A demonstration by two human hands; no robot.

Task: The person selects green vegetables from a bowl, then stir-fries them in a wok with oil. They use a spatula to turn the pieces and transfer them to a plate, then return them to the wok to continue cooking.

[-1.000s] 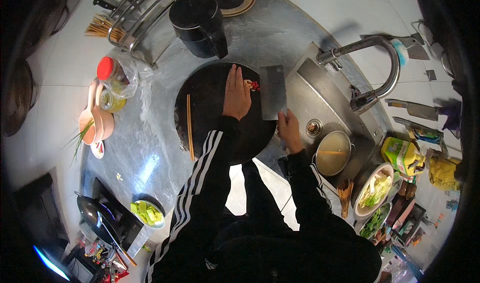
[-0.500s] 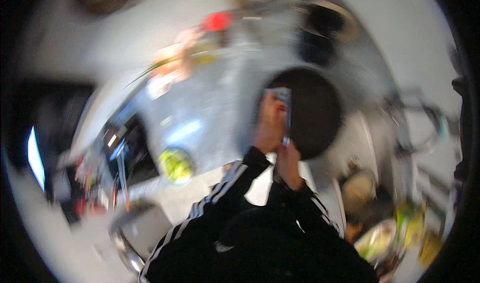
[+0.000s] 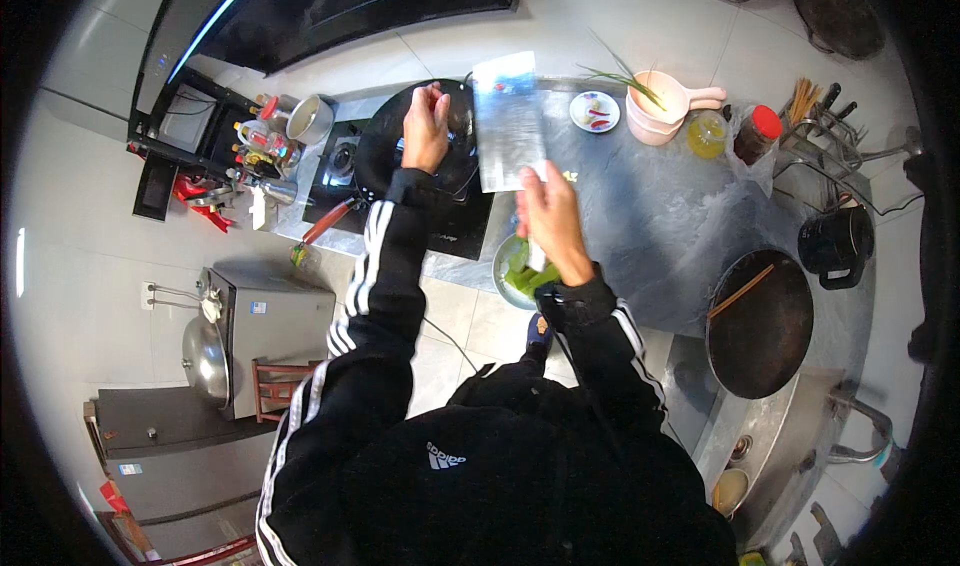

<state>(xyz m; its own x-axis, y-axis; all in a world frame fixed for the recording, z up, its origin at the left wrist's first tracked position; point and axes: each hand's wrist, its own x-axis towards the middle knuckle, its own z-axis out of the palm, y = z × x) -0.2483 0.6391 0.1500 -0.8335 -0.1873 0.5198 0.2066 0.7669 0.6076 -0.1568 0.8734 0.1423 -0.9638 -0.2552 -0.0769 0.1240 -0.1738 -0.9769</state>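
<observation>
My right hand grips the handle of a broad cleaver, holding its flat blade level beside a dark wok. The wok sits on a black stove. My left hand hovers over the wok with its fingers bunched together; whether it holds anything I cannot tell. Below my right hand stands a bowl of green vegetables on the grey counter.
A round dark chopping board with chopsticks on it lies to the right, near a black pot and a sink. A pink ladle cup, a small dish, jars and a utensil rack line the back wall.
I have turned from the chopping board to the stove. The cleaver came along in my right hand, and my left hand now hangs over the wok.
</observation>
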